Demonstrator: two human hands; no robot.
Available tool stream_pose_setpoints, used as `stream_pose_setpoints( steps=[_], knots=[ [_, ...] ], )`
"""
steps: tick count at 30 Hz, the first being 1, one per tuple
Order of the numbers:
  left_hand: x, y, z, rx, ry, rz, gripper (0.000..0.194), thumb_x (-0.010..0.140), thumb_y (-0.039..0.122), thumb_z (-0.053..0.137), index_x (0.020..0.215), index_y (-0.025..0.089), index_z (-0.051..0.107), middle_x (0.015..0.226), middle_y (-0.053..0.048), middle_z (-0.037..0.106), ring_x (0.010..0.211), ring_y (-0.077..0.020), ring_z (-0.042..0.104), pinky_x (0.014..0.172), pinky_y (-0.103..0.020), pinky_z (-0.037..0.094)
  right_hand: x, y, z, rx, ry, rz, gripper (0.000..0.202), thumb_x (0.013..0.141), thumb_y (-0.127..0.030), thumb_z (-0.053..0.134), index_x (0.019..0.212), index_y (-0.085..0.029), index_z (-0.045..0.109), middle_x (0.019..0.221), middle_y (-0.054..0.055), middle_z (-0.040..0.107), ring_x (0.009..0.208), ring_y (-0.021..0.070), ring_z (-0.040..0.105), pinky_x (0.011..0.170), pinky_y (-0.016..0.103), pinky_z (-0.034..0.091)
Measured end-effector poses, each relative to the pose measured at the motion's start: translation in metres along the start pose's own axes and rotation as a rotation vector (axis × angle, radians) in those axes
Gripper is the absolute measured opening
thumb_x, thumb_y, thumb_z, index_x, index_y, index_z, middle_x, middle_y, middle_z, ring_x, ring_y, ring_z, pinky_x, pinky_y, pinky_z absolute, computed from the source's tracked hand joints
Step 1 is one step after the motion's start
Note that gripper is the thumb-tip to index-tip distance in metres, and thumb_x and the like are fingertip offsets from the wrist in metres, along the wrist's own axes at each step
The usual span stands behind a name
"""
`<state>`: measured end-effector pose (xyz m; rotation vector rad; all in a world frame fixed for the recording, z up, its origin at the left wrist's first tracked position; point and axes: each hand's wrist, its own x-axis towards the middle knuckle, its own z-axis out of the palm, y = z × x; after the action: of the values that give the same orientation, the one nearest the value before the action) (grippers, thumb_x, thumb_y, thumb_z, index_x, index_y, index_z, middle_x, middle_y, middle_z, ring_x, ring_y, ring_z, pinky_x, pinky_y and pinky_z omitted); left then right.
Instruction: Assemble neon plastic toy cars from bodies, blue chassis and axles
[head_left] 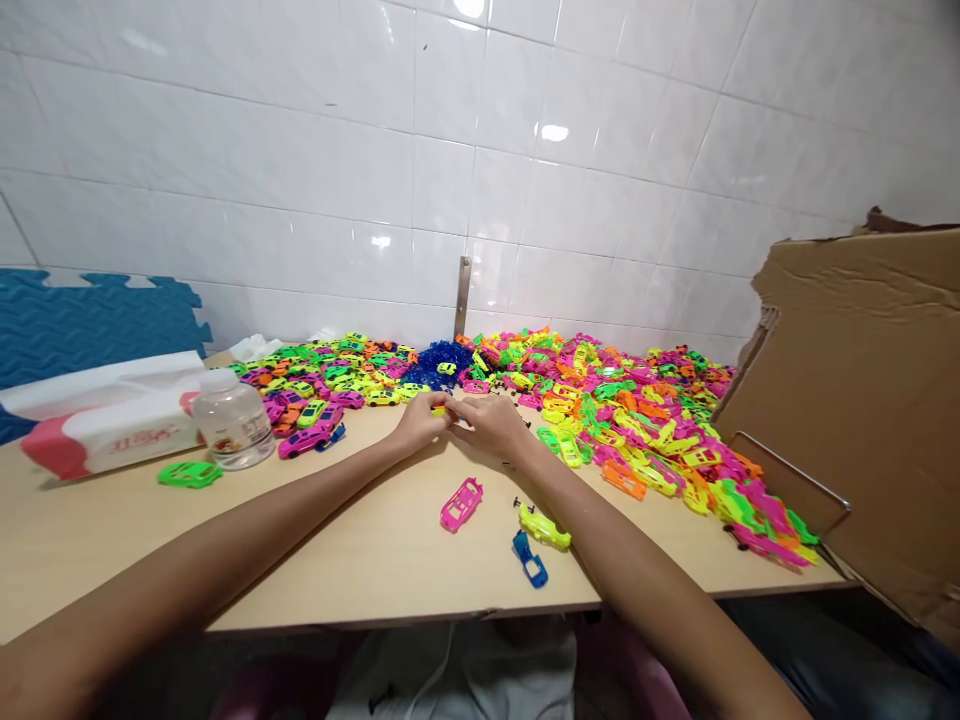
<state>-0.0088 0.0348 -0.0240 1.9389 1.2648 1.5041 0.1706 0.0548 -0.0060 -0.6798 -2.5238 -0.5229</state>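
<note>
My left hand (418,424) and my right hand (492,426) meet over the middle of the table. Both are closed around a small yellow toy car (438,411), mostly hidden by the fingers, with a bit of blue showing beside it. Nearer the front edge lie a pink car shell (461,504), a yellow car shell (544,526) and a blue plastic car part (530,560). Small black wheels on an axle (523,505) rest by the yellow shell, which is close to my right forearm.
Colourful toy cars (322,385) are heaped at left, blue parts (439,362) behind my hands, and loose shells (630,410) at right. A clear jar (232,425), a tissue pack (127,430) and a green shell (189,474) stand left. A cardboard box (862,400) borders the right.
</note>
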Motion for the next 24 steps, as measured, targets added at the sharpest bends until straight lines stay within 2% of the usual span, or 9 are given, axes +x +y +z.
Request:
stream_pose_setpoints(
  steps=[7,11,17,24],
  knots=[
    [-0.002,-0.006,0.001,0.019,0.078,0.019,0.016,0.067,0.02,0.06,0.072,0.016,0.074,0.074,-0.005,0.074,0.076,-0.0238,0.067,0.075,-0.031,0.052,0.005,-0.009,0.001,-0.038,-0.028,0.039,0.031,0.105,-0.033,0.046,0.121,-0.019,0.068,0.096,0.01,0.076,0.083,0.0201,0.067,0.068,0.029,0.035],
    [-0.003,-0.006,-0.002,0.021,0.118,0.008,0.021,0.065,0.02,0.056,0.075,0.015,0.074,0.078,-0.005,0.076,0.081,-0.0255,0.069,0.08,-0.033,0.053,0.008,-0.016,0.001,-0.071,-0.056,0.054,0.034,0.107,-0.027,0.04,0.13,-0.017,0.063,0.094,0.011,0.075,0.081,0.0202,0.066,0.069,0.03,0.037],
    [-0.003,-0.004,-0.006,0.042,0.126,-0.02,0.027,0.06,0.019,0.053,0.073,0.014,0.075,0.075,-0.005,0.075,0.08,-0.0276,0.069,0.079,-0.035,0.051,0.012,-0.024,0.005,-0.096,-0.106,0.073,0.038,0.104,-0.02,0.04,0.138,-0.011,0.056,0.102,0.016,0.073,0.089,0.023,0.067,0.075,0.032,0.041],
    [-0.001,-0.008,-0.005,0.008,0.124,-0.071,0.022,0.061,0.019,0.054,0.07,0.015,0.073,0.072,-0.004,0.073,0.081,-0.0257,0.067,0.077,-0.033,0.05,0.018,-0.024,0.007,-0.091,-0.116,0.126,0.039,0.103,-0.023,0.041,0.138,-0.017,0.057,0.103,0.013,0.074,0.088,0.0234,0.067,0.071,0.03,0.039]
  ],
)
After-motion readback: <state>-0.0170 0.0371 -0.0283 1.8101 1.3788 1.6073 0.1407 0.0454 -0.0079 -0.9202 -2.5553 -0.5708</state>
